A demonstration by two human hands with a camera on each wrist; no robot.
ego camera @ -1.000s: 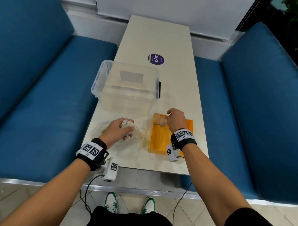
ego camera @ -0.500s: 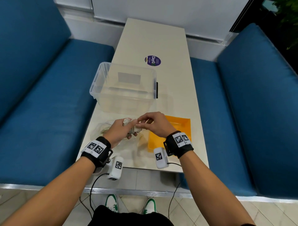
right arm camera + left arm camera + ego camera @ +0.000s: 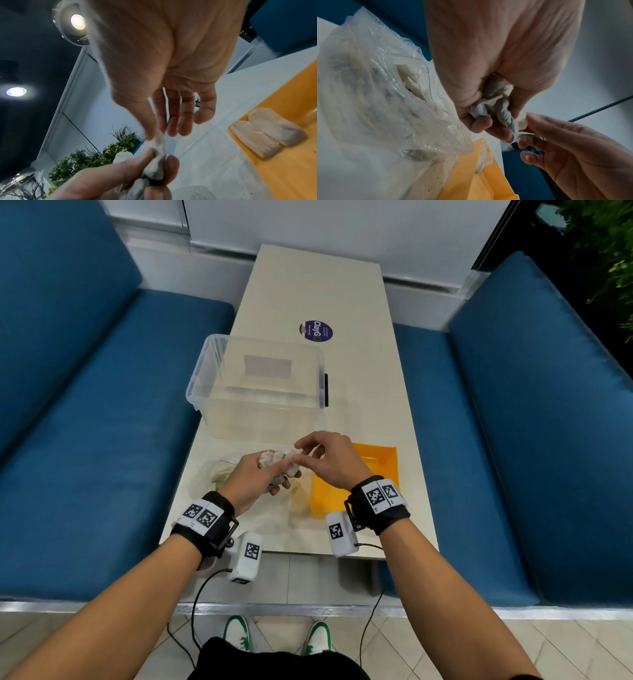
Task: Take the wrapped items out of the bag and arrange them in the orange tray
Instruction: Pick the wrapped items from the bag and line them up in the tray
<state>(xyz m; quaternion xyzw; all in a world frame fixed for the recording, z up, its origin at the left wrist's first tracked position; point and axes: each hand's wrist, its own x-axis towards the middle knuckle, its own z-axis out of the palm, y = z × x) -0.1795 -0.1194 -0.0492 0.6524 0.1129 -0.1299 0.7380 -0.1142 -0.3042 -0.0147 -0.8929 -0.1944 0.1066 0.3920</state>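
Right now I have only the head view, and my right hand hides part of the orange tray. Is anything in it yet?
Observer: Yes. The right wrist view shows two wrapped items lying side by side, touching, in a corner of the orange tray.
Operator: What exactly am I gripping?
Observer: In the wrist views the left hand grips a bunch of wraps, at least two, and the right hand pinches the tip of one wrap from that bunch between thumb and forefinger.
Operator: Is the bag empty?
Observer: No. The left wrist view shows more white wrapped pieces inside the clear bag.
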